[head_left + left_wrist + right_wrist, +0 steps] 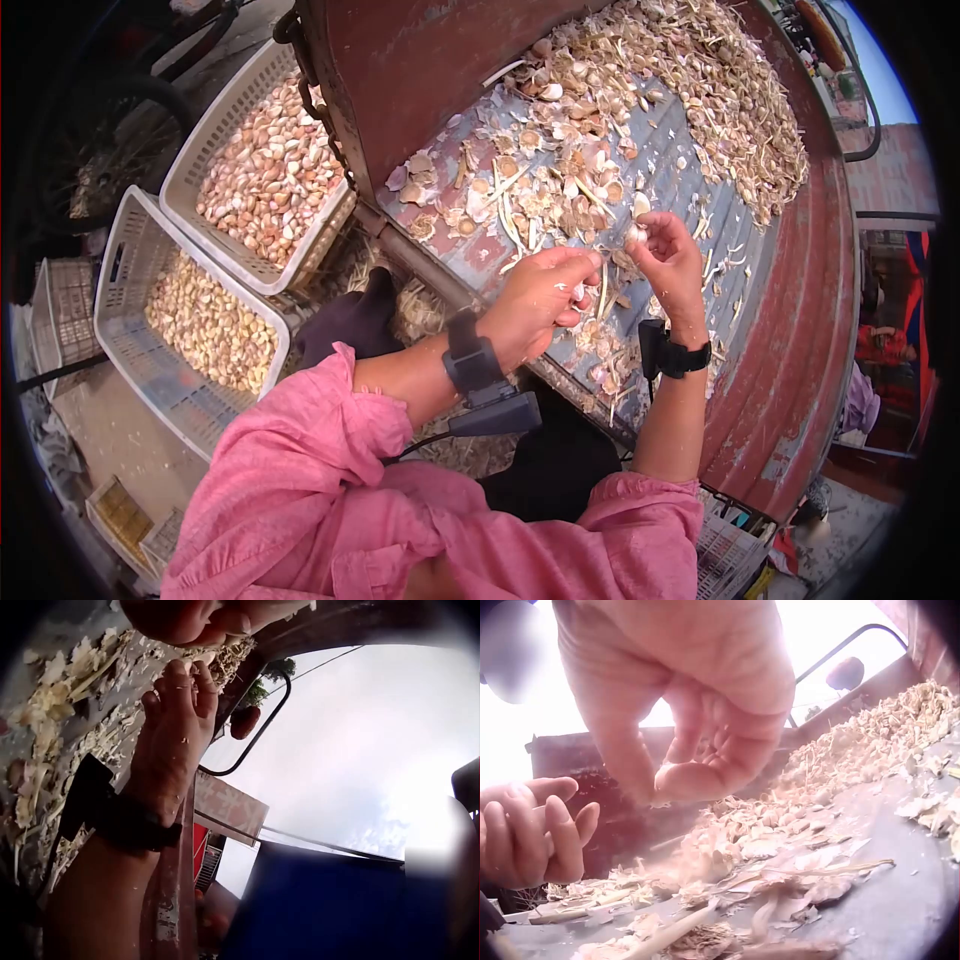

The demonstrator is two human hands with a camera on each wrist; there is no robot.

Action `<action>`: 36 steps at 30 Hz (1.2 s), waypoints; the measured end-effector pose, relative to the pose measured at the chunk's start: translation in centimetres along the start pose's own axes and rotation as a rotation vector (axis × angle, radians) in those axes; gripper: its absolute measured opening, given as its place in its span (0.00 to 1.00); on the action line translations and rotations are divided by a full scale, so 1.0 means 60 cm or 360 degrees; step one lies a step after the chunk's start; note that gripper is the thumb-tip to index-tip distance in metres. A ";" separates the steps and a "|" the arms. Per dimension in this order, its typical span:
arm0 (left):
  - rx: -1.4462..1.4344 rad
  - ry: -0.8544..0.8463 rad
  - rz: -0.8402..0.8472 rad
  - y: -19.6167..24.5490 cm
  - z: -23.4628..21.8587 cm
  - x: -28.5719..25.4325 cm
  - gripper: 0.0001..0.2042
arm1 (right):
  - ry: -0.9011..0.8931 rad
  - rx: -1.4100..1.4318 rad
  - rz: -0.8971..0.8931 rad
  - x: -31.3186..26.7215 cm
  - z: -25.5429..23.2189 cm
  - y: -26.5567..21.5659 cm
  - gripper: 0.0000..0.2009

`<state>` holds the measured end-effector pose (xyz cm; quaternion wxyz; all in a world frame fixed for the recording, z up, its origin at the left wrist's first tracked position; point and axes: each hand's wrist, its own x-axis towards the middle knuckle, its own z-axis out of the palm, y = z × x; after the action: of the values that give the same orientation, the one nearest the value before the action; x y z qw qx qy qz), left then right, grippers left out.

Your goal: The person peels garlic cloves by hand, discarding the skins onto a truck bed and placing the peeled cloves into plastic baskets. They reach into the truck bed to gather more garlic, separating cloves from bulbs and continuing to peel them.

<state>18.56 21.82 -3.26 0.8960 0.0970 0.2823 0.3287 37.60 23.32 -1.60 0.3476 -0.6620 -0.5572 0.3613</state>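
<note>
The right hand (668,262) has its thumb and forefinger brought together at the tips, seemingly pinching a pale clove (641,204); its other fingers are bent. The clove juts from the far side of those fingertips, its long axis running roughly near to far. The right hand is the nearer one to it; the left hand lies to the left and slightly nearer the person, the two hands close but apart.

The left hand (536,302) has its fingers curled, thumb against forefinger, round a small pale piece (579,292), probably garlic. Most of that piece is hidden, so its long axis cannot be told.

Below both hands is a ridged metal bed (665,140), blue-grey with worn paint. Papery skins (587,205) and dry stalks (510,186) litter it just beneath and beyond the fingers. At the far right a big heap (725,95) of garlic and husks slopes up to the side. A rusty red wall (425,60) stands at the far left, and a red side (775,400) curves along the right.

Farther left, outside the bed, two pale plastic crates sit side by side: the far crate (178,165) holds pinkish cloves, the near crate (190,385) yellowish ones. Nearest of all are the person's pink sleeves (270,450), rolled up, with black bands (468,355) at both wrists.
</note>
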 end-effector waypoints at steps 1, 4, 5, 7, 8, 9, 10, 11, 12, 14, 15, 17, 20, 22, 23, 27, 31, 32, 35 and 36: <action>0.0005 0.0006 -0.0006 0.000 0.002 -0.002 0.11 | 0.0026 0.0070 -0.0041 -0.025 0.010 -0.020 0.13; 0.0402 -0.0026 0.0104 -0.017 0.006 0.001 0.15 | 0.0139 -0.0052 -0.0133 -0.080 0.037 -0.050 0.13; 0.0417 -0.0014 0.0095 -0.022 0.006 0.004 0.15 | 0.0150 -0.0185 -0.0220 -0.090 0.043 -0.051 0.14; 0.0726 -0.0035 0.0172 -0.030 0.005 0.010 0.15 | 0.0162 -0.0308 -0.0299 -0.103 0.049 -0.055 0.15; 0.0840 0.0002 0.0257 -0.035 0.001 0.014 0.14 | 0.0177 -0.0302 -0.0328 -0.108 0.050 -0.057 0.16; 0.0854 -0.0001 0.0250 -0.035 0.001 0.016 0.14 | 0.0196 -0.0298 -0.0359 -0.111 0.048 -0.058 0.16; 0.0915 -0.0044 0.0273 -0.034 0.002 0.018 0.14 | 0.0200 -0.0214 -0.0318 -0.114 0.045 -0.058 0.17; 0.0973 -0.0085 0.0292 -0.034 0.002 0.019 0.13 | 0.0209 -0.0208 -0.0307 -0.116 0.038 -0.055 0.17; 0.1100 -0.0124 0.0446 -0.034 0.003 0.018 0.12 | 0.0180 -0.0163 -0.0336 -0.117 0.030 -0.051 0.16; 0.1333 -0.0194 0.0616 -0.035 -0.001 0.022 0.11 | 0.0117 -0.0127 -0.0427 -0.122 0.020 -0.050 0.15; 0.1560 -0.0271 0.0803 -0.034 -0.003 0.024 0.11 | 0.0124 -0.0117 -0.0415 -0.124 0.016 -0.049 0.15; 0.1726 -0.0372 0.0920 -0.026 -0.004 0.022 0.10 | 0.0020 -0.0146 -0.0394 -0.130 0.007 -0.045 0.16; 0.1853 -0.0562 0.1007 -0.022 -0.003 0.021 0.08 | -0.0091 0.0097 -0.0292 -0.133 -0.006 -0.039 0.16; 0.1858 -0.0615 0.1062 -0.027 -0.005 0.023 0.08 | -0.0131 0.0385 -0.0150 -0.136 -0.013 -0.031 0.16; 0.1857 -0.0671 0.1123 -0.029 -0.004 0.024 0.09 | -0.0170 0.0666 -0.0010 -0.138 -0.017 -0.026 0.15; 0.1367 -0.0636 0.0511 -0.027 0.014 0.003 0.10 | -0.0157 0.1049 0.0069 -0.142 -0.022 -0.015 0.15; 0.0956 -0.0608 0.0342 -0.019 0.022 -0.009 0.11 | -0.0034 0.1109 0.0027 -0.150 -0.018 -0.057 0.11; 0.0981 -0.0591 0.0339 -0.015 0.025 -0.010 0.11 | 0.0071 0.1048 -0.0079 -0.164 -0.018 -0.081 0.09; 0.0765 -0.0642 0.0349 -0.019 0.026 -0.016 0.11 | 0.0304 0.0878 -0.0832 -0.216 -0.001 -0.158 0.11; 0.0771 -0.0567 0.0331 -0.018 0.029 -0.022 0.11 | -0.0039 0.0807 -0.1102 -0.224 -0.024 -0.175 0.10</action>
<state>19.32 20.16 -1.63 0.8438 0.3919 0.1795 0.3197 32.17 11.42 9.37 0.5934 -0.3251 -0.6441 0.3568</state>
